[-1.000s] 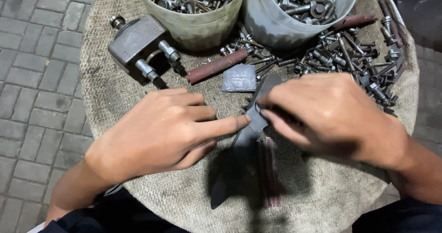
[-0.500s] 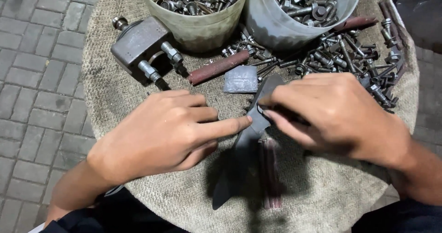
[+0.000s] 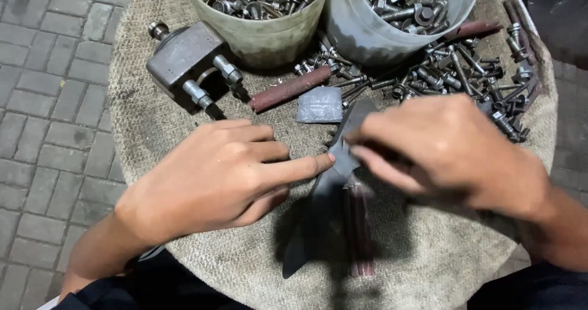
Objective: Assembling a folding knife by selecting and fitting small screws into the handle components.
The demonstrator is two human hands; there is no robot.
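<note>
Biggest thing here is the round stand covered in burlap cloth [image 3: 184, 120], sitting on grey paving bricks [image 3: 43, 102]. I'll use the grey metal plate [image 3: 346, 140] the hands are working on as the reference point, since it sits about mid-cloth.

Up past the plate, at the far edge of the cloth, are two plastic buckets: a greenish one [image 3: 263, 34] to the far left and a whiter one [image 3: 373, 37] straight beyond, both loaded with nuts and bolts. Far left of the plate is a chunky grey metal block [image 3: 180, 56] with threaded fittings sticking out.

The left hand [image 3: 214, 178] comes in from the plate's left, forefinger stretched out with its tip pressed on the plate's edge, the other fingers curled under. The right hand [image 3: 447, 148] covers the plate's right side, fingers pinching it, a bit blurred.

Far right of the plate there's a loose heap of bolts [image 3: 471, 77]. Just beyond it lie a rusty rod [image 3: 289, 88] and a small flat grey metal square [image 3: 320, 105]. Right below the plate, a bundle of thin reddish rods [image 3: 360, 230] lies in shadow.
</note>
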